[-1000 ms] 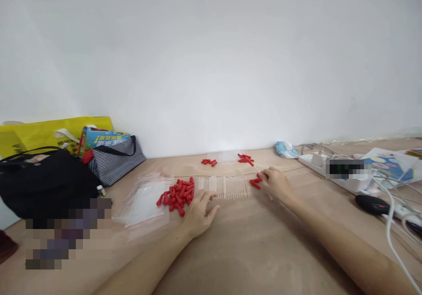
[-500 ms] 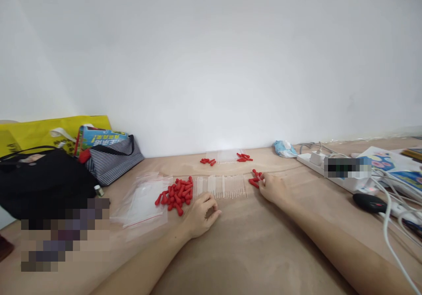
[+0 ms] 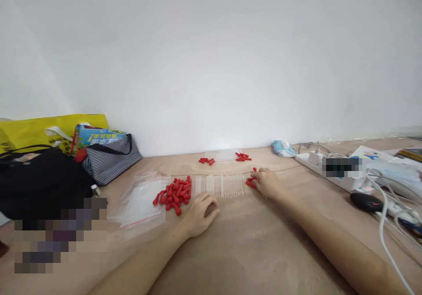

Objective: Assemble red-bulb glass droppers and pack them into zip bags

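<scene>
My left hand [image 3: 199, 213] rests on the table, its fingers loosely curved, thumb apart from the index finger and nothing visible between them. Close to its fingertips lies a row of slim clear tubes [image 3: 231, 186], side by side. A heap of red rubber bulbs [image 3: 178, 194] sits just left of the row. At the row's right end, my right hand [image 3: 267, 183] has its fingers bent together on a small group of red rubber bulbs [image 3: 251, 183]. Its fingers partly cover that group, so which bulb they grip is hidden.
Clear zip bags [image 3: 145, 202] lie left of the heap. Farther back are another bag [image 3: 219, 154] and two small groups of red bulbs [image 3: 243, 157]. Bags [image 3: 112, 158] stand at left. A power strip [image 3: 343, 178], cables and a blue-white packet [image 3: 283, 148] are at right.
My right hand has shifted slightly left and away from me over the small group of bulbs, its fingers now covering it differently. My left hand stays nearly still. The view has turned a little.
</scene>
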{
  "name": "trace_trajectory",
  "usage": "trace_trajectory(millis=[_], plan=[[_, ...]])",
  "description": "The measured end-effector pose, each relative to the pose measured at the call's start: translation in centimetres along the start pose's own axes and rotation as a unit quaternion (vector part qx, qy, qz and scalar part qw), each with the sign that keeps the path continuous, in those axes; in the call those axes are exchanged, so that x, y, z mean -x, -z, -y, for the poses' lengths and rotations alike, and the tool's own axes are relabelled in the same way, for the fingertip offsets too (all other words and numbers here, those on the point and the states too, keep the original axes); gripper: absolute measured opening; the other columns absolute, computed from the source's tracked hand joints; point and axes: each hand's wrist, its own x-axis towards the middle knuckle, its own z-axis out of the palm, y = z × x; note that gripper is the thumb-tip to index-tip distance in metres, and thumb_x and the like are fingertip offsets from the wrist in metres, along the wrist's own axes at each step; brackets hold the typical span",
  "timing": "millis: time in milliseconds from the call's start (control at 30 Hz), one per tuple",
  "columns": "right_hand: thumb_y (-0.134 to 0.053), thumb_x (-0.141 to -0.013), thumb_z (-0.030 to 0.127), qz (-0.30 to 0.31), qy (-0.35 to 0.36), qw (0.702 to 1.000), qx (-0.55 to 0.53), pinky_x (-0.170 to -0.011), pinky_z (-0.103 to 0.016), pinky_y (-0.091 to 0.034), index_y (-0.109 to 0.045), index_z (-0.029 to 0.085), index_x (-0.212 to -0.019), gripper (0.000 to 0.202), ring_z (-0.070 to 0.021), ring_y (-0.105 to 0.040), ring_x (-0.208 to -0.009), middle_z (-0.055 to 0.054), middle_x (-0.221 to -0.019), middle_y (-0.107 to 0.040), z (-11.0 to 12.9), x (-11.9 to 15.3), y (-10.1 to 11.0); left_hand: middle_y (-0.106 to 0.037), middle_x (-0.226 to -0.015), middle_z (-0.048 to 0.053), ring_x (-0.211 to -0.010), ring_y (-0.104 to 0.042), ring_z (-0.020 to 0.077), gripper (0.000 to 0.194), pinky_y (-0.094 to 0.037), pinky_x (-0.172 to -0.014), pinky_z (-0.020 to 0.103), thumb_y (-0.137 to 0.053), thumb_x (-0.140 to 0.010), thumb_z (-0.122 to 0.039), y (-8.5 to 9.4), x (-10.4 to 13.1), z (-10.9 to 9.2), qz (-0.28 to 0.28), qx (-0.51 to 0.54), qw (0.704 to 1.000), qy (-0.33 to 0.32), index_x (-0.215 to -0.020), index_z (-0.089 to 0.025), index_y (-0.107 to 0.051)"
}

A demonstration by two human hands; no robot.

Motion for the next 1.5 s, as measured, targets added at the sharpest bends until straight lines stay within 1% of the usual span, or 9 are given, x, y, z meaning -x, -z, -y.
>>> trace_trajectory(millis=[200,333,467,600,767,967,1167,1333,1500], plan=[[-0.048,-0.077,0.021,0.003,0.026,1.000,0.006,-0.073,-0.031,-0.031,-0.066,0.020,-0.077,0.018,-0.0218,-0.048,-0.089,-0.008,-0.088,-0.057,0.1,-0.9,-0.2,-0.053,-0.079,0.003,-0.075,-0.050,0.0171,0.004,-0.040,-0.066,0.028,-0.047,-0.078,-0.016,0.0,0.0,0.0,0.010,0.008,1.000,0.000,-0.077,-0.018,-0.051],[-0.050,-0.076,0.021,-0.010,0.034,0.999,-0.005,-0.074,-0.030,-0.031,-0.065,0.020,-0.080,0.015,-0.0204,-0.047,-0.090,-0.008,-0.091,-0.056,-0.2,-1.0,-0.4,-0.053,-0.079,0.003,-0.075,-0.050,0.0164,0.006,-0.040,-0.067,0.027,-0.047,-0.078,-0.016,0.0,0.0,0.1,0.007,0.011,1.000,-0.005,-0.075,-0.017,-0.053],[-0.047,-0.077,0.022,-0.066,0.045,0.993,-0.084,-0.074,-0.029,-0.033,-0.060,0.018,-0.083,0.014,-0.0186,-0.048,-0.086,-0.007,-0.089,-0.057,-0.3,-1.0,-0.5,-0.053,-0.078,0.003,-0.075,-0.050,0.0162,0.007,-0.040,-0.067,0.027,-0.048,-0.078,-0.015,-0.1,0.0,0.0,-0.004,-0.001,1.000,0.000,-0.073,-0.017,-0.053],[-0.045,-0.078,0.021,-0.110,0.101,0.975,-0.166,-0.071,-0.029,-0.034,-0.055,0.018,-0.081,0.011,-0.0174,-0.049,-0.079,-0.005,-0.083,-0.059,1.4,0.0,-0.6,-0.053,-0.074,0.002,-0.074,-0.050,0.0179,0.008,-0.038,-0.067,0.029,-0.051,-0.074,-0.016,-0.4,0.0,0.0,-0.048,-0.051,0.997,0.028,-0.066,-0.017,-0.052],[-0.048,-0.078,0.022,-0.102,0.203,0.962,-0.153,-0.076,-0.035,-0.030,-0.054,0.020,-0.080,0.007,-0.0185,-0.048,-0.080,-0.003,-0.079,-0.061,4.4,2.7,-0.6,-0.055,-0.074,0.002,-0.076,-0.049,0.0193,0.010,-0.035,-0.070,0.032,-0.053,-0.074,-0.021,-0.4,-0.3,0.1,-0.084,-0.114,0.987,0.076,-0.065,-0.017,-0.053],[-0.048,-0.079,0.024,-0.098,0.238,0.956,-0.139,-0.077,-0.035,-0.031,-0.056,0.019,-0.088,0.013,-0.0187,-0.047,-0.079,-0.005,-0.079,-0.060,4.9,4.3,-0.9,-0.058,-0.089,0.003,-0.092,-0.047,0.0222,0.010,-0.031,-0.079,0.036,-0.051,-0.074,-0.023,-0.3,-3.9,0.0,-0.068,-0.186,0.960,0.198,-0.074,-0.021,-0.060],[-0.050,-0.078,0.023,-0.079,0.239,0.957,-0.144,-0.076,-0.034,-0.031,-0.058,0.020,-0.088,0.013,-0.0183,-0.046,-0.078,-0.004,-0.078,-0.059,4.7,4.5,-0.9,-0.057,-0.092,0.011,-0.095,-0.047,0.0292,0.023,-0.031,-0.081,0.040,-0.055,-0.068,-0.039,-2.2,-7.8,0.0,-0.045,-0.197,0.939,0.277,-0.071,-0.019,-0.066],[-0.049,-0.078,0.022,-0.067,0.236,0.959,-0.143,-0.077,-0.034,-0.031,-0.059,0.020,-0.085,0.013,-0.0180,-0.045,-0.078,-0.003,-0.077,-0.058,4.8,4.4,-0.9,-0.057,-0.097,0.015,-0.097,-0.046,0.0324,0.027,-0.033,-0.081,0.040,-0.055,-0.066,-0.036,-3.0,-8.9,-0.4,-0.027,-0.211,0.926,0.313,-0.076,-0.014,-0.068],[-0.049,-0.078,0.022,-0.075,0.242,0.957,-0.144,-0.077,-0.034,-0.032,-0.060,0.020,-0.085,0.013,-0.0178,-0.045,-0.078,-0.004,-0.077,-0.058,4.8,4.3,-0.8,-0.058,-0.096,0.017,-0.097,-0.046,0.0324,0.026,-0.034,-0.081,0.040,-0.053,-0.068,-0.031,-3.2,-9.2,-0.8,-0.023,-0.220,0.925,0.310,-0.079,-0.012,-0.067]])
